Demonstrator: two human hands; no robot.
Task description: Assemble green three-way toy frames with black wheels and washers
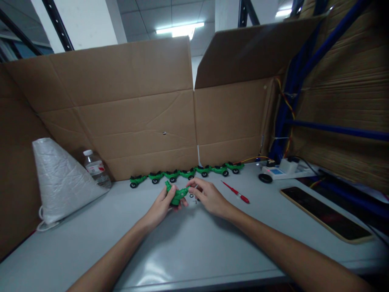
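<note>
Forearms (267, 232) enter at frame bottom; left hand (161, 204) grasps green toy (178, 196) near centre; right hand (210, 197) touches it, grip indeterminate.

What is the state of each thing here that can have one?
Green toy: held in left hand
Right hand: at toy's end, grip unclear
Toy vehicles: standing in a row
Bottle: capped
Phone: flat, screen dark
Screwdriver: lying down
Ceiling light: lit
</note>
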